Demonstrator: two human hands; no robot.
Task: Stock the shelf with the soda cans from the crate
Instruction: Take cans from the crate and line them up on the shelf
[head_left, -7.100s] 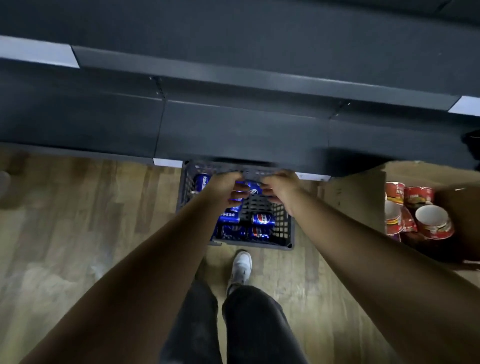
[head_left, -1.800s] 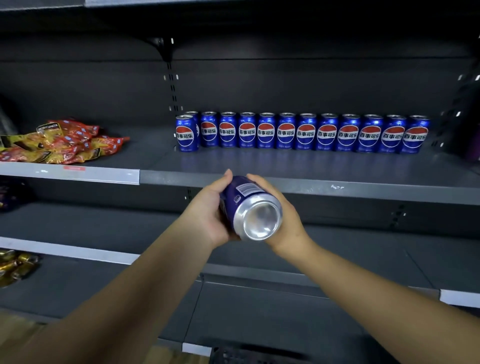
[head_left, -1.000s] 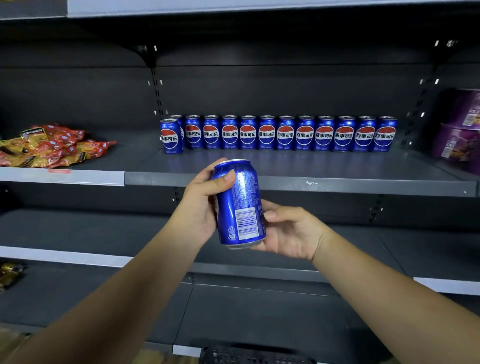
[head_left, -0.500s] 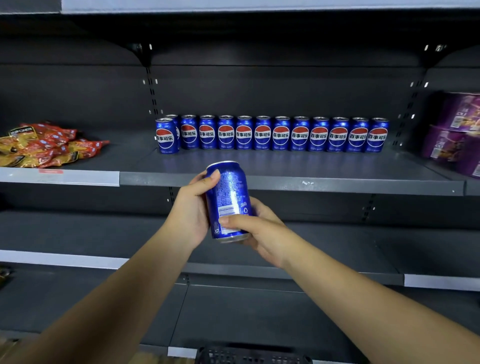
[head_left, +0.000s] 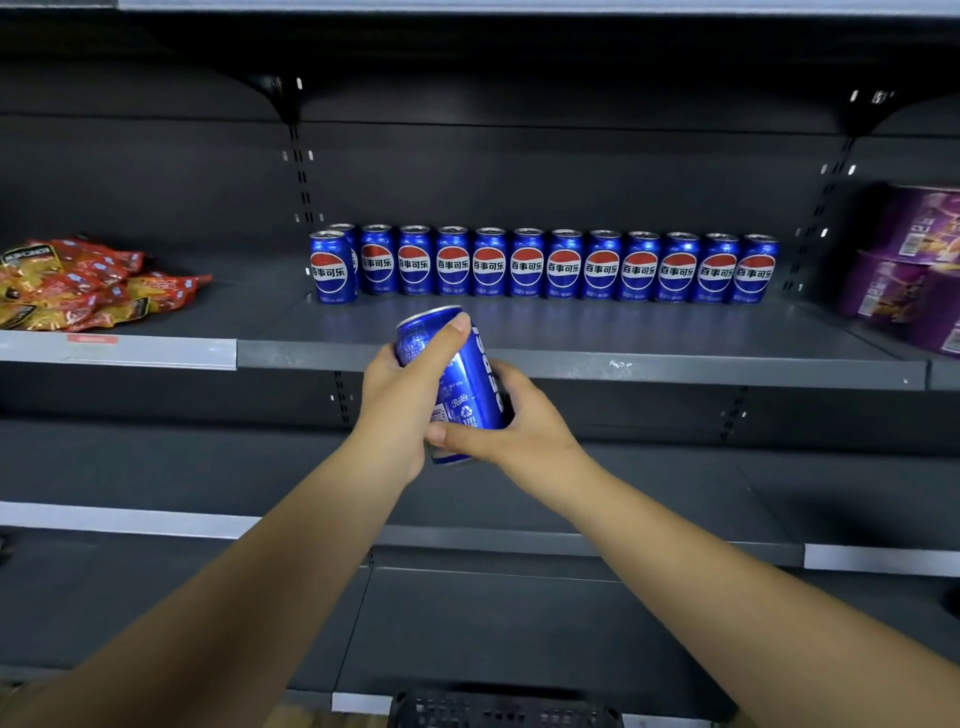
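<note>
In the head view, you hold one soda can (head_left: 462, 384) in the middle of the frame with both hands. Your left hand (head_left: 400, 405) wraps its left side, with the thumb near the top rim. Your right hand (head_left: 524, 426) grips the lower part, with the thumb across the front. The can is tilted, its top leaning to the upper left. It is in the air just in front of the shelf (head_left: 623, 327), not yet on it.

At the back of the shelf a row of cans (head_left: 545, 267) stands upright, labels to the front. One more can (head_left: 332, 267) stands before the left end of the row. I judge that the back row is finished and a second row is only begun, with much bare shelf left to fill.

At the bottom edge of the frame you see the rim of the crate (head_left: 498, 712). Its inside is hidden, so I cannot tell how many cans remain.
</note>
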